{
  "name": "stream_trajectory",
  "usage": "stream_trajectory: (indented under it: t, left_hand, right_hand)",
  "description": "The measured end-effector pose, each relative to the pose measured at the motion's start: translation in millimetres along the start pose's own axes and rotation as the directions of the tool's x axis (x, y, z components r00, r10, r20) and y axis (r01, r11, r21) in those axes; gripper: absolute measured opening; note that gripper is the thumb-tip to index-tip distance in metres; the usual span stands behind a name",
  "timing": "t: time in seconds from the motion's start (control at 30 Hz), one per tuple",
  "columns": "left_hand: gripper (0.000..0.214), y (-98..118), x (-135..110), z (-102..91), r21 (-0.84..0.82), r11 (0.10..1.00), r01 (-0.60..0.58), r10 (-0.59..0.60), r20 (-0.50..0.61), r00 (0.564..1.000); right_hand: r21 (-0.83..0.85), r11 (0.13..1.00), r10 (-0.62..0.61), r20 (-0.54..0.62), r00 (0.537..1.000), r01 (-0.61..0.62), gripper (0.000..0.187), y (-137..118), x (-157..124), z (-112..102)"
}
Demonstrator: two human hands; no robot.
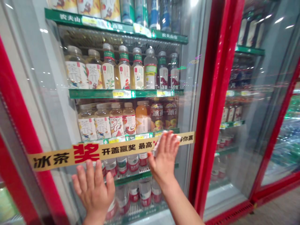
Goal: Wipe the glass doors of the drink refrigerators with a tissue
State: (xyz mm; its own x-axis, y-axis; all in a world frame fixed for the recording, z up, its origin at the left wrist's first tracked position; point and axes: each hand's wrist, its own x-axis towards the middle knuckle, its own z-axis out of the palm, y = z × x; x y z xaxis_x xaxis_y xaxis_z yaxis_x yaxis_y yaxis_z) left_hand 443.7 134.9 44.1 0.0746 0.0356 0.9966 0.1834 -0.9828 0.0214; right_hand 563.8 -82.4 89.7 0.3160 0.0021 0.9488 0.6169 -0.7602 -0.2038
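My left hand (93,187) is raised flat against or just before the glass door, fingers stretched and holding nothing. Its fingertips reach the lower edge of a yellow banner strip (90,167) with black and red Chinese characters. My right hand (165,156) lies flat over the strip's right part, pressing a white cloth (157,144) to the glass. Only the cloth's edges show around the fingers; the palm hides the rest and some of the lettering. Behind the glass, bottled drinks (107,73) stand in rows on green-edged shelves (93,93).
A red door frame (214,103) runs up the right side, and another red frame (28,131) slants along the left. Further right stands a second glass-fronted cooler (231,115) with bottles. Floor (281,206) shows at the lower right. Lights reflect in the glass.
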Motion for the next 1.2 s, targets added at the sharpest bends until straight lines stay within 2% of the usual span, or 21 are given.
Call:
stream_trajectory:
  t: [0.03,0.1,0.13,0.17,0.23,0.3,0.37,0.43,0.5,0.6,0.67,0.7,0.73,0.8,0.87,0.93,0.97,1.0,1.07,1.13,1.2]
  left_hand:
    - [0.079,0,1,-0.6,-0.002,1.0,-0.003,0.003,-0.002,1.0]
    - [0.079,-1,1,-1.6,-0.001,1.0,-0.003,0.003,-0.008,1.0]
    - [0.079,-1,1,-2.0,0.0,1.0,-0.002,0.002,-0.008,1.0]
    - [0.08,-1,1,-2.2,0.001,1.0,-0.001,0.001,-0.006,1.0]
    - [0.08,1,1,-2.0,-0.002,1.0,0.002,-0.002,0.002,1.0]
    - [0.08,2,0,-1.0,-0.005,1.0,0.006,-0.006,0.001,1.0]
    - [0.08,3,0,0.4,-0.003,1.0,0.02,-0.02,-0.01,1.0]
    - [0.08,3,0,1.3,0.002,1.0,0.029,-0.029,-0.019,0.999]
    - [0.079,2,-1,1.6,0.001,1.0,0.027,-0.027,-0.013,1.0]
    - [0.079,-2,-2,1.2,-0.013,1.0,0.022,-0.022,-0.002,1.0]
    - [0.08,-4,-3,0.6,-0.023,0.999,0.027,-0.027,0.002,1.0]
    - [0.08,-4,-3,0.3,-0.025,0.999,0.029,-0.029,0.003,1.0]
    - [0.081,-4,-3,0.0,-0.024,0.999,0.03,-0.029,0.005,1.0]
    - [0.081,-3,-3,-0.2,-0.017,0.999,0.027,-0.027,0.011,1.0]
    - [0.081,0,-3,0.7,-0.008,1.0,0.028,-0.028,0.009,1.0]
    - [0.081,2,-3,2.3,-0.006,0.999,0.043,-0.043,0.001,0.999]
    - [0.081,3,-3,3.1,-0.008,0.998,0.055,-0.055,-0.004,0.998]
    - [0.082,3,-4,3.8,-0.012,0.998,0.065,-0.065,-0.009,0.998]
    - [0.082,2,-5,4.1,-0.021,0.997,0.076,-0.076,-0.008,0.997]
    - [0.082,-1,-5,3.0,-0.031,0.997,0.065,-0.065,0.004,0.998]
    - [0.083,-4,-5,1.2,-0.039,0.998,0.042,-0.041,0.012,0.999]
  right_hand:
    - [-0.016,0.99,-0.142,0.023,0.99,0.142,0.093,-12,2,-1]
    - [-0.013,0.919,-0.391,0.098,0.915,0.394,0.096,-19,-6,-6]
    - [-0.003,0.885,-0.461,0.129,0.878,0.465,0.095,-11,-13,-10]
    - [0.001,0.874,-0.48,0.152,0.864,0.486,0.093,3,-17,-15]
    - [-0.022,0.928,-0.364,0.157,0.918,0.372,0.089,42,-18,-23]
    - [-0.051,0.991,-0.121,0.109,0.987,0.127,0.088,76,-6,-27]
    - [-0.026,0.996,0.088,0.059,0.994,-0.087,0.087,86,9,-25]
    - [0.02,0.989,0.148,0.034,0.988,-0.149,0.089,66,13,-19]
    - [0.04,0.996,0.079,0.046,0.996,-0.081,0.098,21,6,-11]
    - [0.057,0.978,-0.203,0.075,0.976,0.199,0.111,-51,-12,-3]
    - [0.072,0.925,-0.379,0.074,0.923,0.374,0.111,-72,-19,-3]
    - [0.076,0.902,-0.431,0.075,0.899,0.426,0.108,-71,-20,-6]
    - [0.072,0.895,-0.445,0.079,0.892,0.44,0.106,-60,-19,-10]
    - [0.043,0.939,-0.343,0.1,0.934,0.34,0.1,-19,-12,-18]
    - [0.005,0.994,-0.108,0.1,0.989,0.108,0.094,32,-2,-25]
    - [-0.003,0.993,0.122,0.076,0.99,-0.122,0.088,68,8,-25]
    - [0.007,0.982,0.19,0.058,0.98,-0.191,0.088,72,11,-24]
    - [0.014,0.975,0.221,0.047,0.974,-0.221,0.09,67,11,-21]
    - [0.001,0.986,0.169,0.049,0.984,-0.169,0.1,31,6,-16]
    - [-0.021,0.999,-0.037,0.065,0.997,0.038,0.113,-25,-3,-10]
    - [-0.026,0.961,-0.273,0.074,0.959,0.275,0.115,-71,-9,-7]
